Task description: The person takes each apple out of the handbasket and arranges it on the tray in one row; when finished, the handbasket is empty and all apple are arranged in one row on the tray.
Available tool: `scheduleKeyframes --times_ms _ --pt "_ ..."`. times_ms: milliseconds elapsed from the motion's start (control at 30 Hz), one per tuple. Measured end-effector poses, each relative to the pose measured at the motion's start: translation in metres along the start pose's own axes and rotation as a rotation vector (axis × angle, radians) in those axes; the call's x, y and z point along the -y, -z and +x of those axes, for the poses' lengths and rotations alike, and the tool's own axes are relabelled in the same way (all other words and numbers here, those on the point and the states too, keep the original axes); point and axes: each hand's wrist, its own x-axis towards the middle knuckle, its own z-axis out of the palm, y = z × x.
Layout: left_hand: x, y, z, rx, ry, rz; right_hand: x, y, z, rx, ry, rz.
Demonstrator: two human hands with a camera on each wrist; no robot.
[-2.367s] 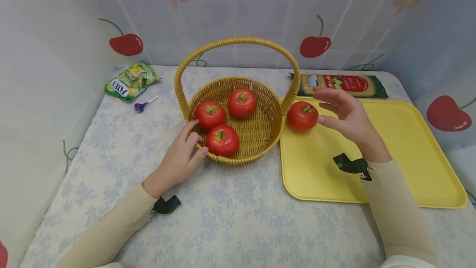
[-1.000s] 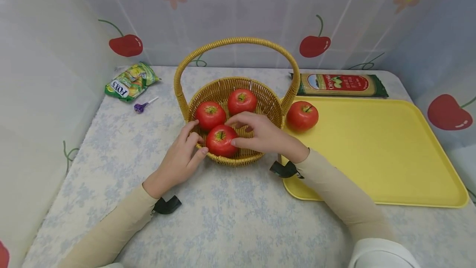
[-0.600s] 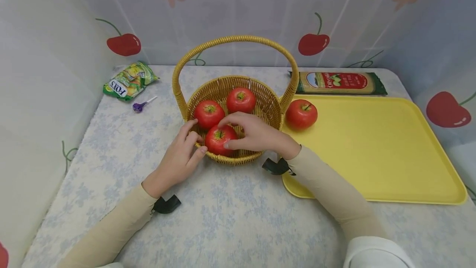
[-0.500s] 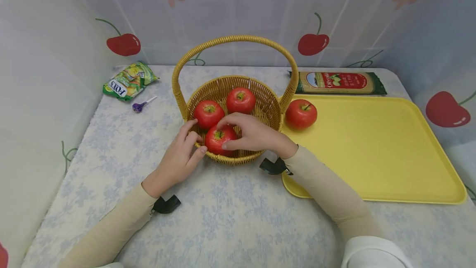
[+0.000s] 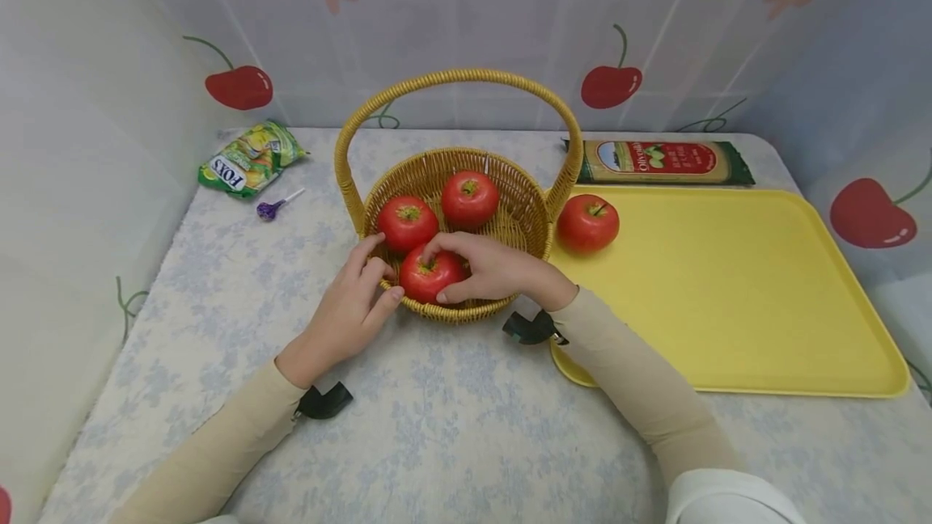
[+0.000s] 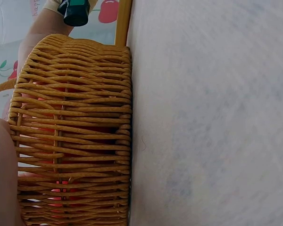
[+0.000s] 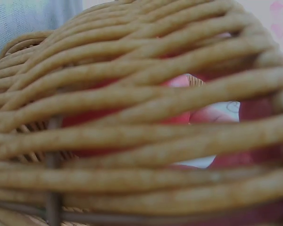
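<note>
A yellow wicker basket (image 5: 451, 315) with a tall arched handle holds three red apples. My left hand (image 5: 345, 306) grips its left front rim, fingers bent over the edge and thumb at the outer side. Inside, my right hand (image 5: 495, 269) holds the front apple (image 5: 424, 280), its fingers curled over the top and the thumb low on the near side. The left apple (image 5: 406, 223) and the back apple (image 5: 469, 199) rest in the basket. The left wrist view shows the wicker wall (image 6: 75, 127) up close; in the right wrist view the weave (image 7: 132, 141) covers most of the hand.
Right of the basket, another red apple (image 5: 587, 223) sits on a yellow tray (image 5: 728, 289). Behind the tray lies a long pack (image 5: 658, 162). A green candy bag (image 5: 252, 158) and a purple lollipop (image 5: 269, 209) lie at the back left.
My right hand has left the apple on the tray, moved left into the basket and curled round the front apple. My left hand has stayed at the rim.
</note>
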Motion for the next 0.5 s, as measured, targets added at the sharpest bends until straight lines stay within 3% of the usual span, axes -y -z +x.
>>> scheduleKeyframes --times_ms 267,500 --pt "-0.0008 -0.0004 0.0003 -0.008 -0.005 0.003 0.0003 -0.0004 -0.0012 0.003 -0.009 -0.01" --pt "0.0017 -0.0021 -0.0004 -0.01 -0.002 0.009 -0.0017 0.0005 -0.0011 -0.01 0.054 -0.032"
